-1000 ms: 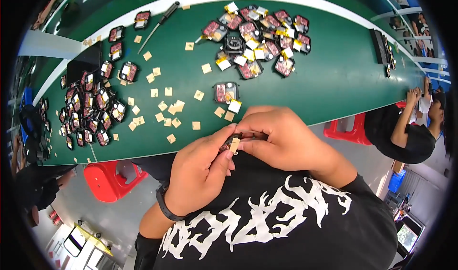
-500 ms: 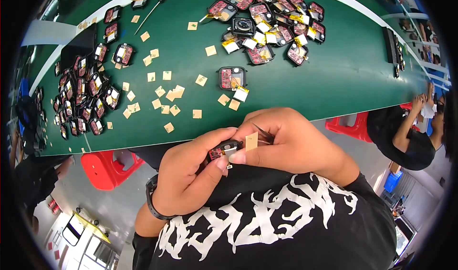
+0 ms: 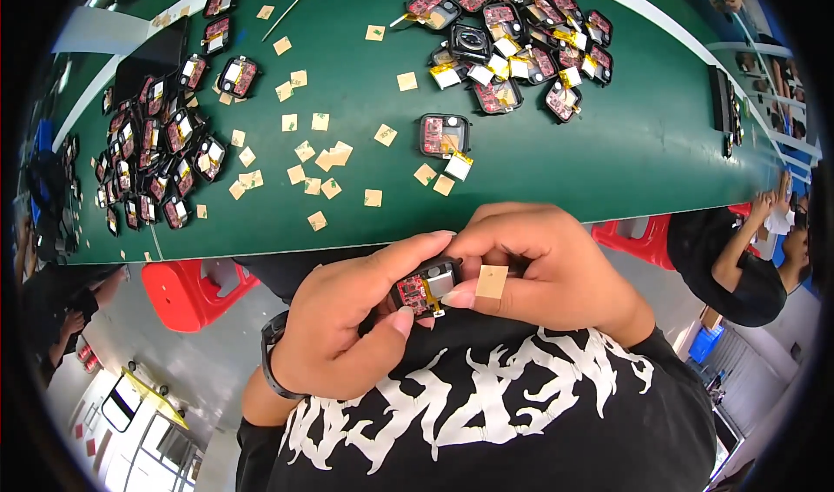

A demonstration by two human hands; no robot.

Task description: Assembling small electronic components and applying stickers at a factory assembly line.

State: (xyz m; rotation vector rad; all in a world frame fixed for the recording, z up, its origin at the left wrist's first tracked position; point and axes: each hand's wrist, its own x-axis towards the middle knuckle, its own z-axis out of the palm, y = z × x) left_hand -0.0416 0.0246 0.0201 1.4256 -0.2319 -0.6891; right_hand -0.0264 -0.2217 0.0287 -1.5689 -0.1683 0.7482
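My left hand [image 3: 339, 331] is closed round the left side of an open smartwatch case [image 3: 413, 294], held above my lap near the table's front edge. Inside the case show a red circuit board and a small silver battery [image 3: 441, 283], with a yellow strip beside it. My right hand [image 3: 556, 262] grips the case's right side, its thumb tip against the battery's edge. A tan adhesive square [image 3: 493, 282] lies against the right thumb. Something dark shows between the right fingers, mostly hidden.
On the green table [image 3: 347, 75] lie several loose tan squares [image 3: 334, 155] and a lone open watch case [image 3: 444, 134]. Piles of cases [image 3: 148, 149] stand left and back right. A screwdriver [image 3: 295, 10] lies far back. Red stools [image 3: 184, 297] flank me; a person [image 3: 730, 266] sits at right.
The watch case has turned so its inside faces up more fully, and both hands have shifted slightly. Dark pointed tips that stuck out from my right hand are now mostly hidden. The view has moved somewhat.
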